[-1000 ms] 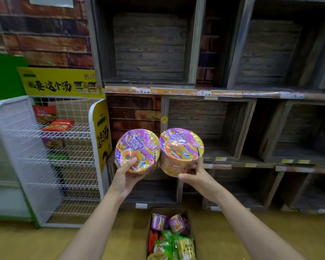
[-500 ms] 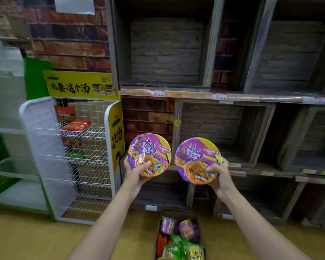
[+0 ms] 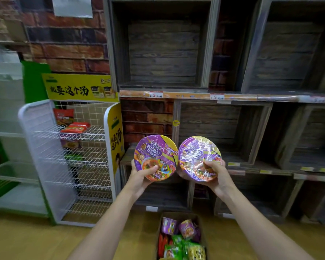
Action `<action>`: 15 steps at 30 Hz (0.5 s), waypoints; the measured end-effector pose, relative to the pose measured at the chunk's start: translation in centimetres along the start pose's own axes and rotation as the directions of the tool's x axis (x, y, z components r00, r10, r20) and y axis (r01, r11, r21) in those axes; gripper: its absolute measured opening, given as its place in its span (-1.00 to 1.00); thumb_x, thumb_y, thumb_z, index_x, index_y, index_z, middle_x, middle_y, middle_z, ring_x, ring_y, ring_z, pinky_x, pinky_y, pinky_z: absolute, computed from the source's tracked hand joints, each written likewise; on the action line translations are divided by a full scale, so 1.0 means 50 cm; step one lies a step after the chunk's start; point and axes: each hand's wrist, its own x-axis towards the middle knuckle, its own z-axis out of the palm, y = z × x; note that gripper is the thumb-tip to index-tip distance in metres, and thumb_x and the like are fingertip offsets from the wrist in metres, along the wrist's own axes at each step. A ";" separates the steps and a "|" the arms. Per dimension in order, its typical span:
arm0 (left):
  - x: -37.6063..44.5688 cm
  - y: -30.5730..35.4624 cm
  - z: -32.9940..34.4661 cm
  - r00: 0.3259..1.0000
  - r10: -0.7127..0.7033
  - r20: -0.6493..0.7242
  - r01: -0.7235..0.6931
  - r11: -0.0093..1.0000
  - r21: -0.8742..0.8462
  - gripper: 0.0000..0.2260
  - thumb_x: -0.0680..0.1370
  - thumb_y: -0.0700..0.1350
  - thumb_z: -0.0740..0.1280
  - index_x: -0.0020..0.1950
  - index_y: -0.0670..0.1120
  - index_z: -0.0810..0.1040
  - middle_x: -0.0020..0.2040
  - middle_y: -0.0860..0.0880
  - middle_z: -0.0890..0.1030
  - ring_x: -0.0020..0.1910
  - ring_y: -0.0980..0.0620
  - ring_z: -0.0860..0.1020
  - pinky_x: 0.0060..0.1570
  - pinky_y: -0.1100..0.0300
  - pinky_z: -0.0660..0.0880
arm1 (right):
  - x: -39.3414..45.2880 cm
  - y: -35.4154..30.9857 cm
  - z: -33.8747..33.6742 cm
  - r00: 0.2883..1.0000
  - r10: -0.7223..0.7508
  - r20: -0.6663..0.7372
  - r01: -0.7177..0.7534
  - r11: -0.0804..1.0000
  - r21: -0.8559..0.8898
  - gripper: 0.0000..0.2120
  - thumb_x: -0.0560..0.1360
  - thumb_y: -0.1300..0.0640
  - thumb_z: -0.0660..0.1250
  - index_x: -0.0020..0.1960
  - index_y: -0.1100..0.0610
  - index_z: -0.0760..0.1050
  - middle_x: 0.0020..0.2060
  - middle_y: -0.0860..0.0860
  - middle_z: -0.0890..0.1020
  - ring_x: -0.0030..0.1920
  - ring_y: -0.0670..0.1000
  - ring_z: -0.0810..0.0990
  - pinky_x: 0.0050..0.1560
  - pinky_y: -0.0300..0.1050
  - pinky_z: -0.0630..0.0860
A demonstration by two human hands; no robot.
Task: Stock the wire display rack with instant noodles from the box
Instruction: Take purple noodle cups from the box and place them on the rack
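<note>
Noodle bowls, two purple, were held side by side, lids facing the camera: left hand (image 3: 141, 177) gripped one (image 3: 155, 157), right hand (image 3: 215, 178) gripped the other (image 3: 199, 157). Wire rack (image 3: 71, 162) stood left; box (image 3: 180, 239) lay near, below.

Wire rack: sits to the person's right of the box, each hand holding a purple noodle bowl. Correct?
Not quite. The head view shows the wire rack to the left of the box. Left hand and right hand do each hold a purple noodle bowl.

Two purple noodle bowls (image 3: 155, 158) — lids tilted up.
</note>
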 end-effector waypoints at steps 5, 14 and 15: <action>-0.004 0.005 0.002 0.999 0.041 -0.035 -0.039 0.997 0.061 -0.22 0.25 -0.25 0.52 0.38 -0.03 0.25 0.23 -0.16 0.52 0.20 -0.14 0.53 0.12 -0.14 0.53 | -0.009 0.004 0.008 1.000 -0.023 -0.003 0.023 1.000 0.011 -0.49 0.45 0.24 0.36 0.29 -0.03 0.22 0.13 0.14 0.50 0.11 0.18 0.55 0.09 0.30 0.51; -0.006 -0.030 -0.008 0.993 -0.046 -0.108 0.046 0.999 -0.004 -0.22 0.24 -0.19 0.55 0.38 -0.06 0.28 0.23 -0.15 0.54 0.17 -0.12 0.56 0.08 -0.19 0.54 | 0.006 0.014 0.036 1.000 0.004 0.023 -0.003 0.999 -0.036 -0.44 0.40 0.20 0.43 0.33 -0.02 0.30 0.14 0.11 0.57 0.13 0.14 0.57 0.05 0.25 0.55; 0.000 -0.031 -0.008 0.992 -0.061 -0.109 0.061 0.998 -0.006 -0.22 0.23 -0.19 0.54 0.38 -0.06 0.28 0.24 -0.15 0.53 0.17 -0.12 0.56 0.08 -0.19 0.55 | 0.009 0.017 0.033 1.000 0.006 0.012 -0.005 0.999 -0.032 -0.41 0.40 0.20 0.44 0.34 -0.02 0.29 0.15 0.11 0.56 0.13 0.14 0.57 0.03 0.23 0.57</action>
